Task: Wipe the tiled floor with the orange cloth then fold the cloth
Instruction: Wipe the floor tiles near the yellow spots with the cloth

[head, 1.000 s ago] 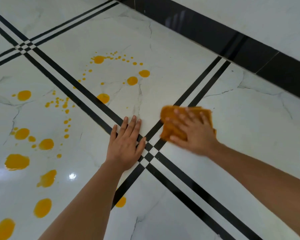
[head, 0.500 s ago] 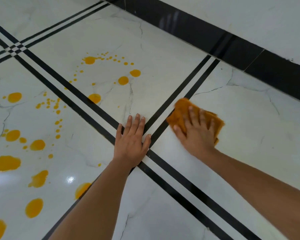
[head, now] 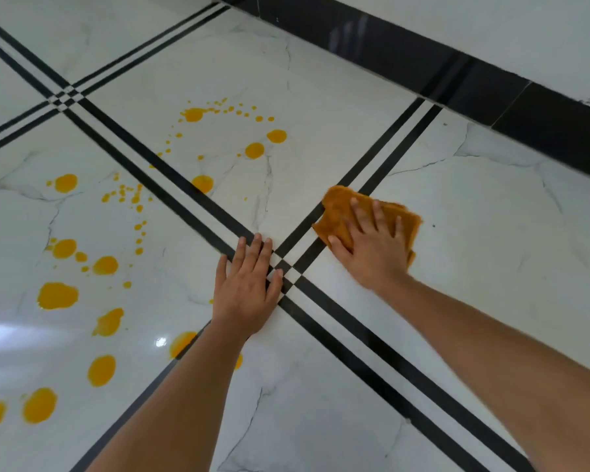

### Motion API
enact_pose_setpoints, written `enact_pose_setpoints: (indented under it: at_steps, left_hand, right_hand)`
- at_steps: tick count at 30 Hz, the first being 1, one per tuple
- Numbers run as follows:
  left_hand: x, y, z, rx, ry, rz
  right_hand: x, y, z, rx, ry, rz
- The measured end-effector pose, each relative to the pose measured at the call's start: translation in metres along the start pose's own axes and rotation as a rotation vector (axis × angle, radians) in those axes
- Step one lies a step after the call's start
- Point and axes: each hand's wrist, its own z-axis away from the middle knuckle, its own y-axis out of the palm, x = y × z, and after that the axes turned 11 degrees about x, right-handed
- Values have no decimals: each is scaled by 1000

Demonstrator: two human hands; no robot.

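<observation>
The orange cloth [head: 338, 209] lies bunched on the white marble tiled floor [head: 491, 267], just right of where the black double lines cross. My right hand [head: 372, 247] presses flat on top of it with fingers spread, covering its near part. My left hand [head: 249, 284] rests palm down on the floor beside the crossing, fingers together, holding nothing. Yellow-orange spills [head: 58, 295] dot the tiles to the left, and smaller drops [head: 254, 150] lie on the tile beyond my left hand.
A black skirting band [head: 457, 80] runs along the base of a white wall at the upper right. Black double stripes [head: 372, 342] cross the floor diagonally. A second stripe crossing [head: 67, 97] sits at the upper left.
My right hand has slid the cloth back and forth near the stripe crossing, now slightly left onto the stripes. My left hand stays planted. The view has shifted a little.
</observation>
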Motion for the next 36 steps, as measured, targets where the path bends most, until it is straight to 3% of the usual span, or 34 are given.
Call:
enact_pose_setpoints:
  at_steps: [1,5,9,13,19,22,24,28,32,36]
  left_hand:
    - [5,0,6,-6,-10,6]
    - [26,2,30,-36,-97,30]
    - [39,3,61,-17,-143,53]
    - [24,-7,63,-104,-168,127]
    - [-32,-29,6,-154,132,54]
    - [-41,-24,-18,36,248,11]
    - [-32,-12,-14,108,215,-53]
    - [-15,13,41,42,50,20]
    - [7,15,89,81,-150,24]
    - [6,2,64,53,-112,-3]
  right_hand:
    - [23,2,2,-12,37,-18]
    - [76,13,25,50,-371,135]
    - [82,5,11,95,-247,41]
    - [78,6,34,2,-224,-63]
    - [43,4,59,0,-76,-113]
    - [30,4,65,-8,-13,-94]
    - [30,5,72,2,-22,-78]
    - [45,10,79,26,-154,-40]
    - [73,11,73,-10,-250,-83]
    - [92,17,67,-43,-236,-134]
